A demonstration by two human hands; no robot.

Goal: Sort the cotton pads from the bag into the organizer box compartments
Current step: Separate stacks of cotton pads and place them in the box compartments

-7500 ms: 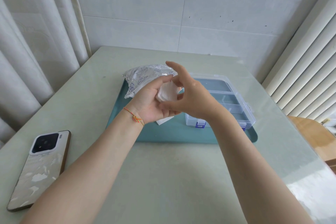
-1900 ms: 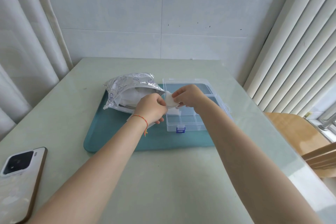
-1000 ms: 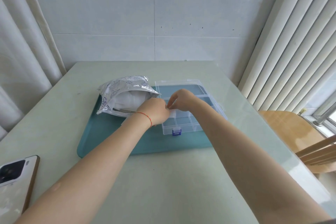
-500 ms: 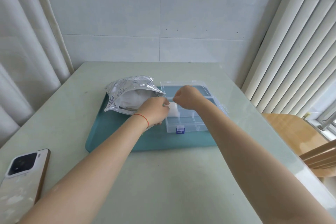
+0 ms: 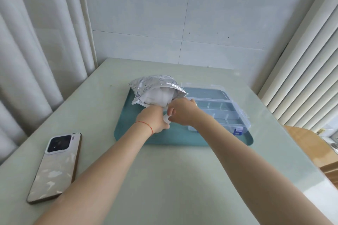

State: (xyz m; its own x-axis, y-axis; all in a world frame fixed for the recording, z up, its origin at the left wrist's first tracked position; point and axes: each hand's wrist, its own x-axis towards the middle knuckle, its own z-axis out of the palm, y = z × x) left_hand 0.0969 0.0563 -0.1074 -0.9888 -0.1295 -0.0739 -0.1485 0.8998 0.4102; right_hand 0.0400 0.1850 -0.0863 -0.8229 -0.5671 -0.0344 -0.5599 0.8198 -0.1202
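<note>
Fingers [image 5: 169,113] of the right hand [image 5: 182,113] are curled and pinch a white pad [image 5: 166,118]; the left hand [image 5: 152,119] meets it from the other side, fingers bent round the same pad, though its fingertips are hidden behind the knuckles. The pad sits between the two hands, above the tray [image 5: 128,129], just beside the bag [image 5: 155,91] and short of the box [image 5: 226,113].

The box lies to the right of the pad, lid thrown back, its compartment rows running left to right across the view. The right hand is the nearer to it; its forearm already crosses the box's near-left corner. Whether any compartment holds pads cannot be told through the clear plastic.

Judgement: the pad is being separated or handed over; a short carry rightward by the right hand would reach the near compartments. The bag mouth faces the hands, with more white stock showing inside.
</note>
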